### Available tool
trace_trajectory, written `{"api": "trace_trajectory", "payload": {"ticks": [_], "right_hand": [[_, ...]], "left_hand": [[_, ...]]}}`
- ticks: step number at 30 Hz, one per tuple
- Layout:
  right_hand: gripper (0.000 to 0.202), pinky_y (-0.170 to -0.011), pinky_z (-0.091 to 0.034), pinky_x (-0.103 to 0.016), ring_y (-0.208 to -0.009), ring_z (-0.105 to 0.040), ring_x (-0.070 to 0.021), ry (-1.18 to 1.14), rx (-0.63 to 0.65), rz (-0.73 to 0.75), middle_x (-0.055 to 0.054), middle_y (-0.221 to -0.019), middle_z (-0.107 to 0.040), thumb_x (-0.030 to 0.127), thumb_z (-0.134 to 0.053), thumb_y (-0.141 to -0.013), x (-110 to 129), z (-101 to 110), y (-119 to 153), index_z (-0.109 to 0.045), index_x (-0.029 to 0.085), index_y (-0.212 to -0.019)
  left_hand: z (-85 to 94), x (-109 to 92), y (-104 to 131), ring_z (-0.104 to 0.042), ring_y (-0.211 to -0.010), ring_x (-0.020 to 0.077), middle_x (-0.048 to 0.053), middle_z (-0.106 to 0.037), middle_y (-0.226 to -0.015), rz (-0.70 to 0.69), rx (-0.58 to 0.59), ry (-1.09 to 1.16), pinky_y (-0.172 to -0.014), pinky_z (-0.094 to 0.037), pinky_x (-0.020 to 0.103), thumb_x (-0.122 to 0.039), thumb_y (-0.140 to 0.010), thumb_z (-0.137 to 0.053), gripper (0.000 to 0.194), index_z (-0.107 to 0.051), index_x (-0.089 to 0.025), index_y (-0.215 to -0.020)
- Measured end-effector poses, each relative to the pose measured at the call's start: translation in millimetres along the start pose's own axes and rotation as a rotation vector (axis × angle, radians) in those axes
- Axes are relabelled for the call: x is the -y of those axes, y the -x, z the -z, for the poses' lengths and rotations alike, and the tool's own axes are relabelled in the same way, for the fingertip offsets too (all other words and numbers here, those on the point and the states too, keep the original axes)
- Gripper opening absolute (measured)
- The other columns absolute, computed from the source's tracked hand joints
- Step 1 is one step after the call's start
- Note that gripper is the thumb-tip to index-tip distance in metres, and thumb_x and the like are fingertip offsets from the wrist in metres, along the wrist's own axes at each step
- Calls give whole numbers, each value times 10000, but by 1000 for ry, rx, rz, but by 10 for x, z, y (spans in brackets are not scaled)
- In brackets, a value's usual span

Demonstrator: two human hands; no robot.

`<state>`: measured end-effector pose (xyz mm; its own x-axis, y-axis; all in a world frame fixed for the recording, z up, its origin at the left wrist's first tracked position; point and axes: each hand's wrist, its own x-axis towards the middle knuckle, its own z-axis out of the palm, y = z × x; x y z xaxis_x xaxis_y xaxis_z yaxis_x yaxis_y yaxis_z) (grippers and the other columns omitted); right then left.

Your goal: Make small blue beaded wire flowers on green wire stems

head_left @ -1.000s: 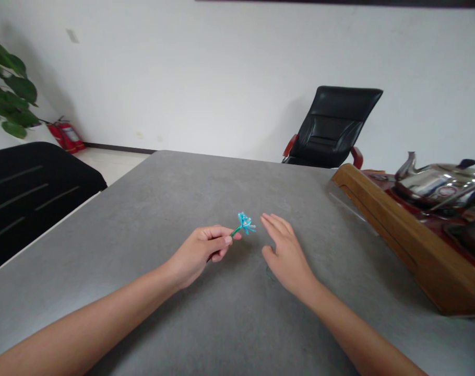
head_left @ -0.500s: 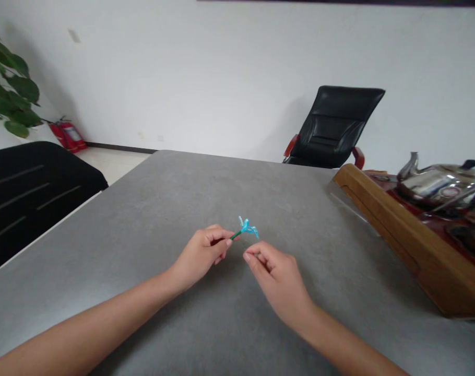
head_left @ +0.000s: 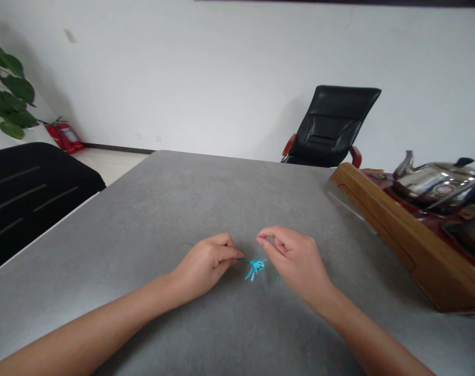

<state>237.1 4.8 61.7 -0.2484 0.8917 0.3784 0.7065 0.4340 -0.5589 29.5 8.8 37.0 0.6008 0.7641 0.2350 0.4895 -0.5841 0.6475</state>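
Clearly, look first at the blue flower (head_left: pixel 255 267), placed between the two hands near the middle of the grey table (head_left: pixel 206 193), with its petals (head_left: pixel 253 271) pointing to the right and downward; impossible to say if touching the surface or just above. Pinched by the green stem (head_left: pixel 245 260), close to the head, between thumb and fingers of the left hand (head_left: pixel 209 263). Beside the petals, see the right hand (head_left: pixel 294 256) with thumb and forefinger tips together — around a petal tip or around nothing, not possible to judge from here. Seems very light, probably made of thin wire with small beads, so likely to bend easily and keep the bend, rather springy than soft. Might be slightly slippery on the shiny petals, and perhaps fragile at the joint with the stem. Better to hold the stem just under the head, and to touch each petal only with fingertips, without pulling. As nearest obstacle, count the right hand itself — covering part of the view. Farther right, well apart, notice the wooden tray (head_left: pixel 394 235) with a metal kettle (head_left: pixel 425 183); behind the table, a black chair (head_left: pixel 335 122); at left, a dark chair back (head_left: pixel 37 183).
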Motion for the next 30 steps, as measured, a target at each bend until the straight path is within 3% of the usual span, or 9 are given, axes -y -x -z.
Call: {"api": "trace_trajectory", "payload": {"ticks": [3, 5, 7, 12, 19, 25, 30], "right_hand": [[164, -457, -237, -234, -442, -339, -95, -167, 50, -193, 71, -469, -337, 291, -547, -830, -123, -40, -73, -657, 189, -764], [187, -446, -203, -232, -433, -288, -91, -306, 90, -292, 82, -462, -286, 329, -559, -800, -215, -86, -116, -644, 174, -741], [205, -448, -198, -230, -433, -282, -86, -456, 141, -367, 84, -460, -315, 361, -586, -753, -296, -143, -145, -627, 163, -715], [178, -537, -320, -230, -544, -457, -104, -731, 245, -448, 19, -605, -555, 330, -642, -658, -366, -301, -123, -595, 159, -677], [169, -442, -204, -207, -441, -288, -66, -668, 375, -424, 81, -456, -371, 311, -633, -681, -293, -381, -36, -579, 160, -629], [134, -436, -184, -206, -423, -271, -58, -638, 422, -429, 90, -443, -355, 265, -637, -681, -247, -302, -43, -589, 156, -620], [110, -443, -197, -212, -423, -284, -62, -623, 423, -422, 89, -442, -354, 235, -628, -679, -248, -266, -55, -585, 164, -607]], "left_hand": [[-3, -1, 1, -565, -746, 126, 26, -591, -816, -45, -12, 49, -678, -431, 224, -97, -871, -493, 253, -705, -204, -959], [-3, -1, 4, -561, -741, 126, 30, -587, -817, -58, -38, 84, -671, -429, 223, -114, -874, -497, 233, -697, -196, -959], [4, -6, 4, -552, -688, 109, 33, -574, -832, -41, -62, 147, -638, -427, 214, -135, -887, -484, 220, -684, -183, -964], [51, -22, -21, -516, -682, 112, 13, -554, -774, 65, -179, 236, -630, -393, 218, -197, -875, -542, 134, -670, -168, -901], [75, 24, -59, -406, -600, 87, -7, -461, -735, 236, -213, 504, -516, -312, 197, -300, -861, -550, 216, -685, -159, -954], [49, 25, -72, -322, -493, 51, -50, -392, -634, 360, -224, 782, -451, -242, 190, -341, -846, -564, 237, -637, -128, -920], [56, 18, -85, -304, -461, 52, -82, -376, -548, 419, -246, 936, -437, -236, 177, -299, -826, -602, 159, -507, -172, -842]]}}
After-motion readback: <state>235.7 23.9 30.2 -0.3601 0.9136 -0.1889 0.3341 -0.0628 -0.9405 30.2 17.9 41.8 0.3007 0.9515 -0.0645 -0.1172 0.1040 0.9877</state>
